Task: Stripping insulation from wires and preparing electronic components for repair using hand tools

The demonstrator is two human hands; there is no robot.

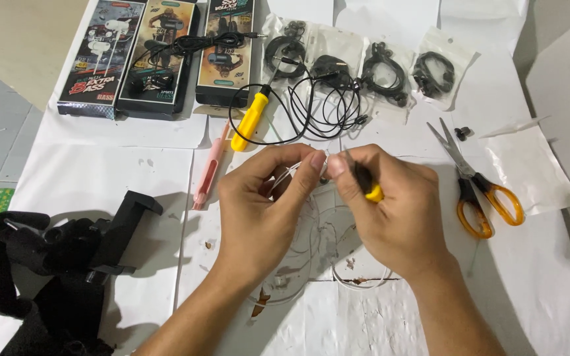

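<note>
pinching a thin white earphone cable (296, 173) between thumb and forefinger, the left hand (263, 198) keeps the wire taut and raised off the white paper-covered desk (100, 165), so that its end sits right at the fingertips. the right hand (390, 201) is closed around a small black-and-yellow handled tool (368, 184), gripped short like a pen, its metal tip aimed at the pinched spot; whether tip and wire touch cannot be told, since the fingertips hide the junction. the rest of the white cable falls in loose loops below the hands, left slack on the desk.

taking the orange-handled scissors (479, 191) as landmark: they lie just right of the right hand, blades shut and pointing away from the person, within easy reach. far left of the scissors, beyond both hands, lie a larger yellow-handled screwdriver (251, 120) and a slim pink pen-shaped tool (207, 173), parked side by side. up and left of the scissors, a tangle of black earphone wire (321, 105) spreads over clear plastic sachets of coiled black earphones (433, 72), set in a row at the desk's far edge. further left in that row stand three dark printed earphone boxes (156, 56). down and far left of the scissors rests a black strap with a clamp mount (61, 254). a loose clear plastic wrapper (529, 168) lies just right of the scissors.
</note>
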